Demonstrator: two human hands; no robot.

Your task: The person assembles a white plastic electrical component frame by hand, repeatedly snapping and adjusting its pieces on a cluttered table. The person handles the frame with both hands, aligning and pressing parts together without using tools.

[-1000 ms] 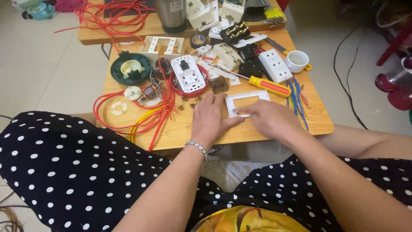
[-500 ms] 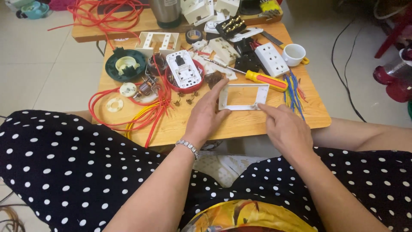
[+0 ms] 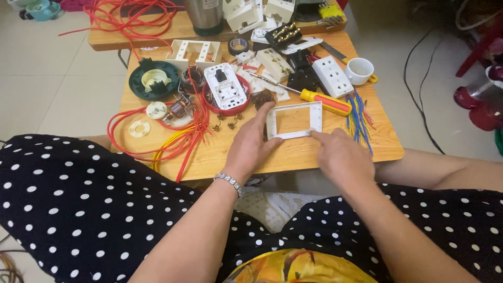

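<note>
A white rectangular plastic frame (image 3: 294, 120) lies flat on the small wooden table (image 3: 293, 154), just in front of a yellow-and-red-handled screwdriver (image 3: 324, 101). The left hand (image 3: 252, 144) rests with its fingers spread apart along the frame's left edge. The right hand (image 3: 341, 156) touches the frame's lower right edge with loosely curled fingers, clamping nothing.

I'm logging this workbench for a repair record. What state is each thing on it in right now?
White rectangular frame: flat on the table, empty in the middle, touched by both hands.
Left hand: fingers along the frame's left edge.
Right hand: fingertip on the frame's lower edge.
Screwdriver: lying flat, untouched.
White cup: upright.
White socket strip: lying face up.
Red wire: loose, tangled.
</note>
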